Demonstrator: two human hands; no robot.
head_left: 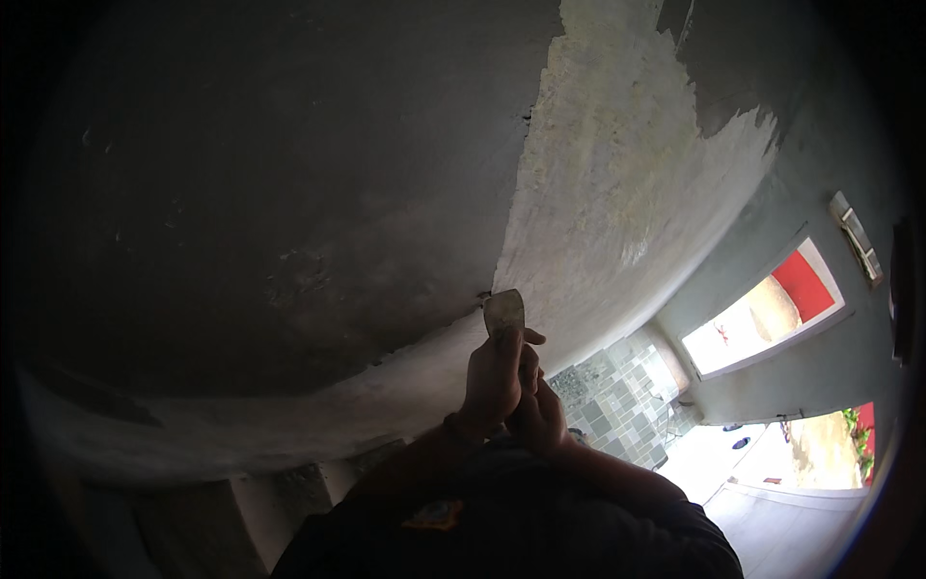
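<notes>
A scraper with a flat, worn blade [504, 311] points up the wall, its blade at the border between dark grey coating [318, 193] and a pale bare strip [617, 145]. My left hand [485, 384] is closed round its handle, thumb lying up toward the blade. Just below and to the right, my right hand [542, 413] is pressed against the left one, fingers curled about the lower handle. Both hands hide the handle itself. Ragged edges of dark coating run up from the blade and away to the lower left.
Steps [246, 521] lie below at the left. Grey patterned tiles [617, 400] cover the floor to the right. Beyond are a bright window opening [762, 314], a doorway [820, 454] with dark footwear [741, 443] near it, and a small white fixture [856, 236] on the wall.
</notes>
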